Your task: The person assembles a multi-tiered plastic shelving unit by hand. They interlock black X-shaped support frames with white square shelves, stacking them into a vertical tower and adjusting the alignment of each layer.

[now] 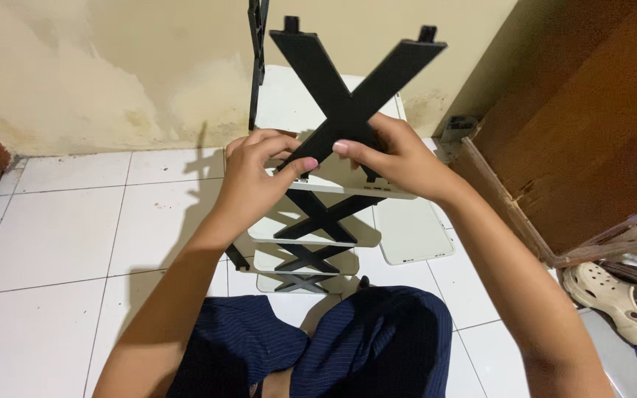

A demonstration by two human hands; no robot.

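A black X-shaped plastic brace (348, 96) stands upright on top of a small rack of white shelves (399, 193) stacked on more black X braces (317, 216). My left hand (256, 173) pinches the brace's lower left leg with thumb and fingers. My right hand (396, 155) grips its lower right leg just above the top shelf. Two pegs stick up from the brace's upper ends. My legs in dark pinstriped trousers (363, 343) lie below the rack.
A loose white shelf panel (414, 232) lies on the white tiled floor (60, 228) right of the rack. Another white panel and a black strip (257, 59) lean on the stained wall. A brown wooden door (591, 125), a beige clog (621, 298) and broken wood trim sit at right.
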